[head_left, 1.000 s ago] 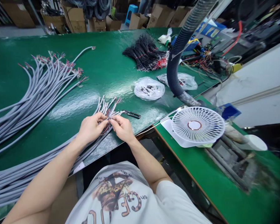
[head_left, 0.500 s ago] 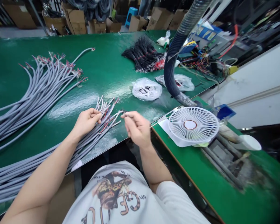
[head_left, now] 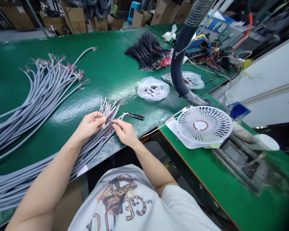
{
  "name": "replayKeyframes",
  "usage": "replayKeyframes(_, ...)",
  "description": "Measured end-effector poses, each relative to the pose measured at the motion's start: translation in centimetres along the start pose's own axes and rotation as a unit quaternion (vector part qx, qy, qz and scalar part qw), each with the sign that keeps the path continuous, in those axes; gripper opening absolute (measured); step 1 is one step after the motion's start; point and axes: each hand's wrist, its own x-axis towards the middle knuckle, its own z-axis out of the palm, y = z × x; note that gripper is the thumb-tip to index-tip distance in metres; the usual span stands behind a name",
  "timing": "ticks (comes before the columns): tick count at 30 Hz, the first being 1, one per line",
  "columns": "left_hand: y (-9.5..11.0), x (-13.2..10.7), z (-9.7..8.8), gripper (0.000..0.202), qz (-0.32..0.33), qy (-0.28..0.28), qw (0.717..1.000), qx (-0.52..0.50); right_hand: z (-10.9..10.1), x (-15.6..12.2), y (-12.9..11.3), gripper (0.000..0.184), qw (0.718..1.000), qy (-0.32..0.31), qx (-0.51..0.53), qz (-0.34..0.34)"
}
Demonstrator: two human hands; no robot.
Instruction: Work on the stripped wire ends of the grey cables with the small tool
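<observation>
The left hand and right hand meet near the front edge of the green table, over the fanned ends of a bundle of grey cables. Each hand is pinched closed, thumb against fingertips, on the thin coloured wires that stick out of a cable end and lie right between the two sets of fingers. A black cutter lies just beside the right hand, and a white fan stands further right
</observation>
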Motion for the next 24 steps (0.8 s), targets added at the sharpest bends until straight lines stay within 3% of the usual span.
replayKeyframes(14, 0.3, -0.2, 0.3, 0.026, 0.014, 0.000, 1.000, 0.021, 0.4, 0.2, 0.2, 0.026, 0.998, 0.006, 0.054, 0.012)
replayKeyframes(20, -0.3, -0.1, 0.5, 0.022, 0.028, -0.027, 0.998, 0.056, 0.5, 1.0, -0.4, 0.023, 0.998, 0.013, 0.060, 0.027)
replayKeyframes(24, -1.0, 0.2, 0.2, 0.019, 0.059, -0.009, 0.995, 0.081, 0.4, 0.5, -1.5, 0.022, 0.999, 0.014, 0.030, -0.027)
